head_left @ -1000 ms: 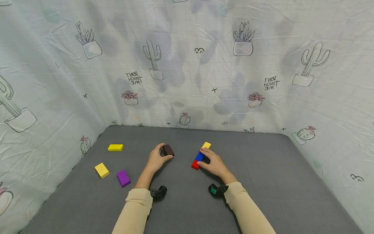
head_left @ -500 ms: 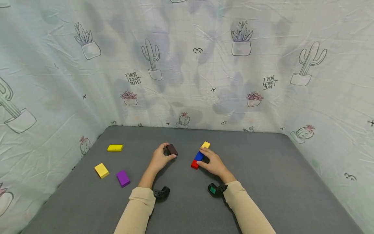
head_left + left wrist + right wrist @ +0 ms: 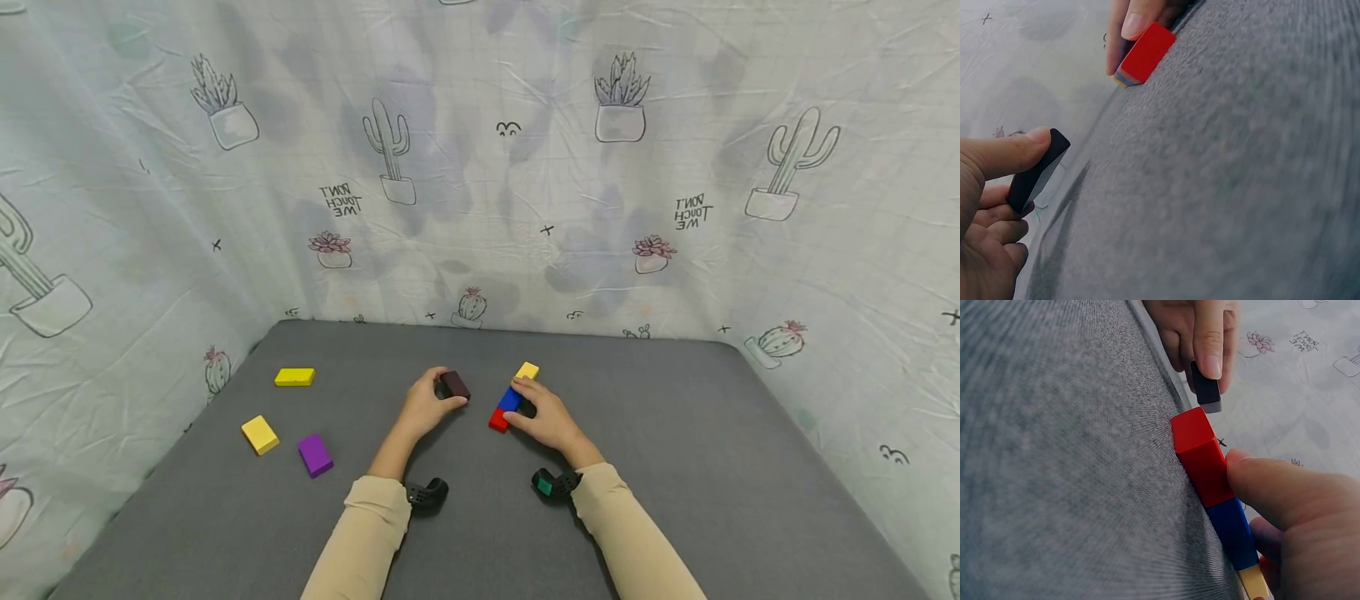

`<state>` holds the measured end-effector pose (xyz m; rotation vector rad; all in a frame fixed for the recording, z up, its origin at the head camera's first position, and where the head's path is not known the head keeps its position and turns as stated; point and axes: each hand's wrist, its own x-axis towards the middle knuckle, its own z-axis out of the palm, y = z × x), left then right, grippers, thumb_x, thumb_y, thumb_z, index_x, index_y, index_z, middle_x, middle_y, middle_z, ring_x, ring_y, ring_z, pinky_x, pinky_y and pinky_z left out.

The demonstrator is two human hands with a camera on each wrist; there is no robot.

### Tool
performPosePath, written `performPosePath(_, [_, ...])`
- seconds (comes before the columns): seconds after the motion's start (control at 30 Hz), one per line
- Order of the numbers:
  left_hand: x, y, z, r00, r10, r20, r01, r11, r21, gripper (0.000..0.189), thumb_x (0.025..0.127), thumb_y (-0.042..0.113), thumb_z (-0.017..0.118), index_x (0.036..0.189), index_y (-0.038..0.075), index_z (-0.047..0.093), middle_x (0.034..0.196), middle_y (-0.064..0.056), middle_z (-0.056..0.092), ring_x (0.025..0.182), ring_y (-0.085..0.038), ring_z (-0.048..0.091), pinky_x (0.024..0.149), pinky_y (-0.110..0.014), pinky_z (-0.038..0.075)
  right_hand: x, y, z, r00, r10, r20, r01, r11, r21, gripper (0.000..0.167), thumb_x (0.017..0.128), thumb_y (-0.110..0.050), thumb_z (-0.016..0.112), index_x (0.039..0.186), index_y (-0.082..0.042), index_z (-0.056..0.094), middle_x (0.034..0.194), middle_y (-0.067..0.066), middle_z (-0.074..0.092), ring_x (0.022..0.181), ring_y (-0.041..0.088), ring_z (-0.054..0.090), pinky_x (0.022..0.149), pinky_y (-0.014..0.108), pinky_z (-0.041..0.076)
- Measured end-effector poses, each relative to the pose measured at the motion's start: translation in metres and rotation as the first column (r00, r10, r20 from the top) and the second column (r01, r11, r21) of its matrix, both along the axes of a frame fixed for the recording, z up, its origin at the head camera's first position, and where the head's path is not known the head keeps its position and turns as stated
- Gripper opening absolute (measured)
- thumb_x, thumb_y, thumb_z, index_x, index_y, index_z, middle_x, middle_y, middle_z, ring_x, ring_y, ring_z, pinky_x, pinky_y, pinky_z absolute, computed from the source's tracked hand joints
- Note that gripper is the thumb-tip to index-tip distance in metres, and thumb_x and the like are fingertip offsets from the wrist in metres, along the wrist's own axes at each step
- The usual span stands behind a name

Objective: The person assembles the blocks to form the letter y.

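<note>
My left hand (image 3: 425,410) pinches a dark brown rectangular block (image 3: 455,385) between thumb and fingers; the left wrist view shows this block (image 3: 1040,172) raised above the grey cloth. To its right, a red block (image 3: 498,420), a blue block (image 3: 510,400) and a yellow block (image 3: 528,370) lie end to end in a slanting row, red nearest me. My right hand (image 3: 553,421) grips that row from the right. In the right wrist view its thumb presses the side of the red block (image 3: 1200,456), and its other fingers are partly hidden behind the blocks.
On the left of the grey table (image 3: 675,500) lie a bright yellow block (image 3: 294,377), a paler yellow block (image 3: 259,434) and a purple block (image 3: 316,455). A cactus-print curtain (image 3: 480,167) hangs behind the far edge and at both sides.
My left hand has moved right with the dark brown block, closer to the coloured row. The right hand keeps its place on the row.
</note>
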<state>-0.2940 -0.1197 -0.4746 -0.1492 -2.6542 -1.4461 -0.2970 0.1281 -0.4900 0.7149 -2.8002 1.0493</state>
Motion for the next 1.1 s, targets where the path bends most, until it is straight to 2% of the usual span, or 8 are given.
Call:
performPosePath(0.2, [0.0,0.006,0.0,1.0,0.004,0.006,-0.004,1.0,-0.005,0.069,0.081,0.023,0.076,0.138,0.0,0.043,0.135,-0.023,0.05,0.124,-0.036,0.048,0.1,-0.051,0.042,0.0,-0.001,0.0,1.0,0.003,0.001,-0.003,1.0,-0.001,0.063,0.089,-0.039,0.065,0.14,-0.006,0.047,0.149,0.01,0.04,0.14,0.032,0.031,0.111,0.052,0.029])
performPosePath(0.67, [0.003,0.017,-0.002,1.0,0.006,0.019,-0.006,1.0,-0.012,0.069,0.081,0.025,0.076,0.137,0.001,0.044,0.132,-0.023,0.053,0.118,-0.034,0.052,0.096,-0.049,0.045,0.001,-0.002,0.0,1.0,-0.006,0.008,0.006,1.0,0.005,0.064,0.088,-0.039,0.065,0.14,-0.006,0.046,0.15,0.01,0.039,0.141,0.032,0.03,0.111,0.052,0.029])
performPosePath(1.1, [0.008,0.031,-0.001,1.0,0.002,-0.007,-0.002,0.998,-0.067,0.067,0.079,0.023,0.078,0.133,-0.003,0.048,0.125,-0.023,0.057,0.106,-0.032,0.058,0.09,-0.047,0.048,0.002,-0.002,0.003,1.0,-0.007,0.002,0.007,1.0,-0.007,0.063,0.088,-0.036,0.066,0.14,-0.005,0.047,0.149,0.011,0.039,0.14,0.032,0.03,0.111,0.052,0.03])
